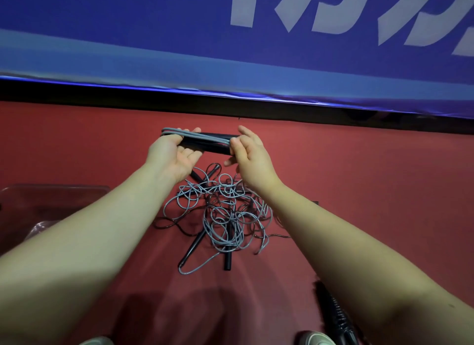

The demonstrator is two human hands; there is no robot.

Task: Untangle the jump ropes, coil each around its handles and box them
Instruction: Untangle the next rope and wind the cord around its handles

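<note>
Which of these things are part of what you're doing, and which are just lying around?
Part of the job: wound rope, held up; tangled ropes on the floor; clear box at left.
Just there: blue banner; shoes.

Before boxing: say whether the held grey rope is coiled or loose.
Coiled: the grey jump rope lies in tight strands along its black handles, with the left hand and right hand holding the ends.
</note>
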